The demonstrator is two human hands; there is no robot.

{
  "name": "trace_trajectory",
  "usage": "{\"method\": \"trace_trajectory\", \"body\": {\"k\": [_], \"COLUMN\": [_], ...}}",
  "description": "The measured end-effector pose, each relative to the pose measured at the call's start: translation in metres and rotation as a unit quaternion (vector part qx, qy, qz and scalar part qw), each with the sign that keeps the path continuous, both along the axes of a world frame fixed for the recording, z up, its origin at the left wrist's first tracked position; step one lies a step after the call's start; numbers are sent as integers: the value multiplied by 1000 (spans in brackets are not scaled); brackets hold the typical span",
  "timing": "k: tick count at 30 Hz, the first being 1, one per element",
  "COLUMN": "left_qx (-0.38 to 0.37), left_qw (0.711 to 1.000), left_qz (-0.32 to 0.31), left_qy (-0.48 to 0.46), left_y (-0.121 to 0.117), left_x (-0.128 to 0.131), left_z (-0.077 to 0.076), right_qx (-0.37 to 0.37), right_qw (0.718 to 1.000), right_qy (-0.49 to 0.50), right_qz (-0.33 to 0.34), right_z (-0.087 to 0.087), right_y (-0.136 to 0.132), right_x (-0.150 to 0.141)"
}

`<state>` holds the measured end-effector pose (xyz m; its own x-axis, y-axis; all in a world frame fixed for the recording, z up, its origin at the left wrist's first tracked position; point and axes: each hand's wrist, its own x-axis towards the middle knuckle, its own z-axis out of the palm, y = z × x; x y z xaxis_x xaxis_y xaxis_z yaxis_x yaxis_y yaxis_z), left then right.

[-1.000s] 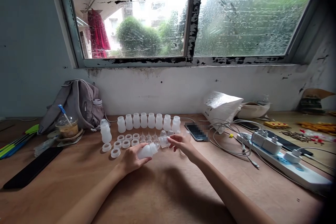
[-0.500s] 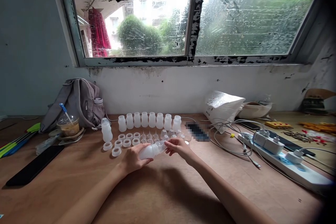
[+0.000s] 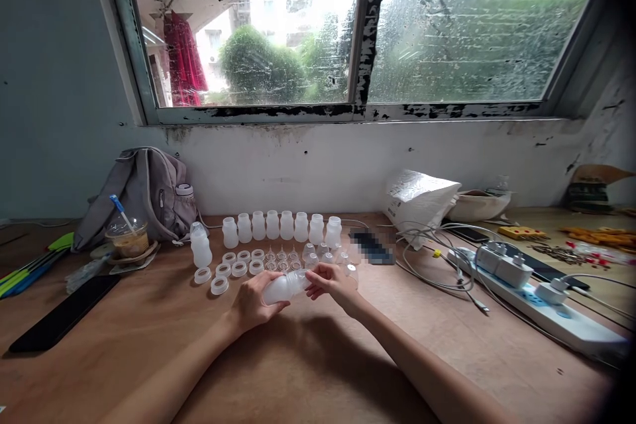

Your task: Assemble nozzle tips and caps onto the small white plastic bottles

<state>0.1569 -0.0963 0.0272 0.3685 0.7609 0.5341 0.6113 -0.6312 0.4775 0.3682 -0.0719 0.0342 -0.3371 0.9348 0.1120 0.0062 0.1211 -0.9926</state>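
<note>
My left hand (image 3: 252,299) is wrapped round a frosted white baby bottle (image 3: 278,289), which lies tilted with its top toward the right. At that top end sits a clear cap (image 3: 298,279), pinched in the fingers of my right hand (image 3: 334,286). The join between cap and bottle is partly covered by my fingers. Just behind my hands are several white collar rings (image 3: 239,269), clear nipples (image 3: 281,258) and clear domed caps (image 3: 325,256). One bottle with a top on it (image 3: 201,246) stands to the left.
A row of open frosted bottles (image 3: 272,225) stands at the back. On the left are a grey backpack (image 3: 144,199), a drink cup (image 3: 128,238) and a black strip (image 3: 64,315). Cables (image 3: 437,271) and a white power strip (image 3: 541,308) lie on the right.
My right hand has shifted slightly left toward the bottle, with the clear cap in its fingers. The left hand holds the bottle in nearly the same place.
</note>
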Motion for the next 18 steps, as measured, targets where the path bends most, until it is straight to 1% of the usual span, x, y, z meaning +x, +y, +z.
{"method": "trace_trajectory", "body": {"k": [7, 9, 13, 16, 18], "left_qx": [15, 11, 1, -9, -34], "left_qw": [1000, 1000, 1000, 999, 998], "left_qz": [-4, 1, 7, -5, -18], "left_qy": [-1, -3, -22, -41, -43], "left_y": [-3, -3, -4, -6, -7], "left_x": [2, 2, 8, 14, 16], "left_z": [-3, -2, -1, -2, -5], "right_qx": [-5, -1, 30, 43, 42], "right_qw": [999, 1000, 999, 997, 996], "right_qy": [4, 9, 39, 54, 61], "right_qz": [34, 26, 2, 34, 57], "right_z": [1, 2, 6, 10, 12], "right_y": [-2, -3, -6, -9, -11], "right_x": [-2, -3, -8, -10, -12]}}
